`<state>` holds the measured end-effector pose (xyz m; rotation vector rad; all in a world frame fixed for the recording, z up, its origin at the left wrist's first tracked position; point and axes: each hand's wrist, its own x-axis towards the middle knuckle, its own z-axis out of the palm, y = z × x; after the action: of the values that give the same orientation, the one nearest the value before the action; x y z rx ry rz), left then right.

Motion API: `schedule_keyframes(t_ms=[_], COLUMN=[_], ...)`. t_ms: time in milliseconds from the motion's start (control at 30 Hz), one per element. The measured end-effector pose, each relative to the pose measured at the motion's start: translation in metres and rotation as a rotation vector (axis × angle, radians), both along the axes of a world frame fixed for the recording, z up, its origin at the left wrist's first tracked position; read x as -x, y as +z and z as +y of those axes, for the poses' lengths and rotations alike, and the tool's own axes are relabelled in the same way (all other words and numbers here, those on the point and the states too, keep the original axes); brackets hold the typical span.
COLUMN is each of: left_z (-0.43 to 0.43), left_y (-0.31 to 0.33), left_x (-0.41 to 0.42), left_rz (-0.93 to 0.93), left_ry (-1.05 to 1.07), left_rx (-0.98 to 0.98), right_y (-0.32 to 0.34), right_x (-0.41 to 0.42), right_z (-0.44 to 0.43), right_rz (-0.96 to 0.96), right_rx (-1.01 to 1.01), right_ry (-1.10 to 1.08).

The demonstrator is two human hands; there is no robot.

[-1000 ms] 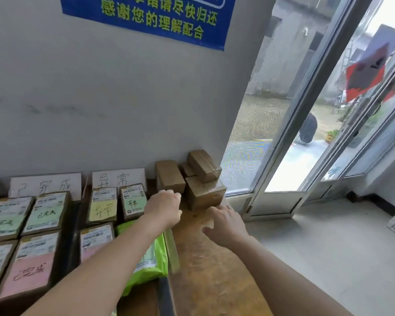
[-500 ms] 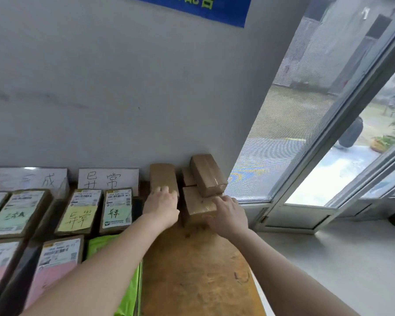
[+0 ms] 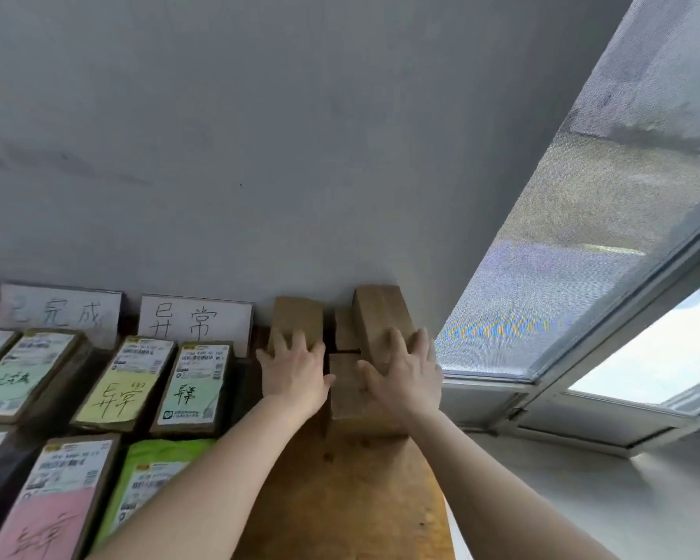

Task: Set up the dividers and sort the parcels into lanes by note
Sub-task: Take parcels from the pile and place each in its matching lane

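Both hands are up at the back of the worn wooden desk (image 3: 340, 511), right against the matte grey wall. The left hand (image 3: 296, 375) lies flat with its fingers spread on the near end of a plain brown cardboard box (image 3: 298, 317). Its grip is open, nothing curled round. The right hand (image 3: 407, 379) fans over the low end of a tilted box (image 3: 376, 313), slick with tape, which leans on a squat carton (image 3: 346, 398). The thumb lies over that carton's top, the grip open too, pressing rather than clasping. A smaller box (image 3: 343, 331) peeks out between them.

Off to the left are the lanes. Flat parcels lie face-up below a white handwritten sign card (image 3: 195, 321): a yellow-note parcel (image 3: 116, 398) with a green-note parcel (image 3: 193, 392) just beside it. Nearer lie a pink-note parcel (image 3: 53, 515) and a crinkly lime plastic mailer (image 3: 150, 474).
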<state>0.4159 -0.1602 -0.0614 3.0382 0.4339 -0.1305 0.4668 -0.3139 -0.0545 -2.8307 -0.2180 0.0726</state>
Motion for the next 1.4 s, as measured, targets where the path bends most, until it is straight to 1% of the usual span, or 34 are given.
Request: schedule_keyframes(t_ms=[100, 200, 267, 333, 367, 467, 533, 633, 667, 733, 800, 867, 933, 1000, 1100, 1167, 1300, 1400], left_z=[-0.001, -0.001, -0.003, -0.004, -0.004, -0.002, -0.001, -0.003, -0.005, -0.008, -0.01, -0.011, -0.014, -0.017, -0.022, -0.023, -0.018, -0.014], left_y=[-0.007, -0.009, -0.007, -0.002, 0.003, 0.021, 0.036, 0.052, 0.054, 0.059, 0.061, 0.066, 0.071, 0.075, 0.083, 0.088, 0.086, 0.088], left_x=[-0.008, -0.012, -0.013, -0.012, -0.009, 0.004, 0.019, 0.042, 0.051, 0.069, 0.085, 0.1, 0.112, 0.123, 0.136, 0.145, 0.166, 0.187], left_rz=[-0.02, -0.09, -0.145, -0.243, -0.317, -0.572, -0.655, -0.747, -0.756, -0.773, -0.798, -0.797, -0.776, -0.756, -0.709, -0.719, -0.729, -0.75], left_ry=[0.046, 0.084, 0.111, 0.152, 0.186, 0.294, 0.357, 0.441, 0.442, 0.455, 0.452, 0.426, 0.401, 0.415, 0.399, 0.394, 0.418, 0.467], left_rx=[0.024, 0.06, 0.123, 0.221, 0.307, 0.737, 1.108, 1.747, 1.89, 2.048, 2.159, 2.193, 2.174, 2.059, 1.816, 1.74, 1.721, 1.744], right_y=[-0.005, -0.011, -0.01, -0.003, 0.0, 0.007, 0.011, 0.024, 0.027, 0.032, 0.037, 0.045, 0.051, 0.056, 0.064, 0.07, 0.078, 0.076], right_x=[-0.007, -0.012, -0.011, -0.01, -0.009, -0.006, 0.002, 0.026, 0.036, 0.053, 0.067, 0.079, 0.09, 0.099, 0.113, 0.122, 0.136, 0.147], right_z=[0.0, 0.002, 0.003, 0.003, 0.003, 0.003, 0.0, -0.003, -0.004, -0.007, -0.01, -0.015, -0.019, -0.022, -0.019, -0.018, -0.018, -0.015], right_rz=[-0.013, -0.021, -0.043, -0.046, -0.019, 0.117, 0.214, 0.363, 0.426, 0.505, 0.527, 0.516, 0.53, 0.538, 0.484, 0.454, 0.367, 0.341], right_rx=[-0.027, -0.098, -0.232, -0.448, -0.573, -0.927, -1.132, -1.418, -1.497, -1.625, -1.649, -1.652, -1.648, -1.611, -1.442, -1.368, -1.309, -1.332], right_ry=[-0.008, -0.04, -0.072, -0.14, -0.182, -0.28, -0.295, -0.275, -0.266, -0.237, -0.196, -0.136, -0.035, 0.026, 0.076, 0.099, 0.115, 0.069])
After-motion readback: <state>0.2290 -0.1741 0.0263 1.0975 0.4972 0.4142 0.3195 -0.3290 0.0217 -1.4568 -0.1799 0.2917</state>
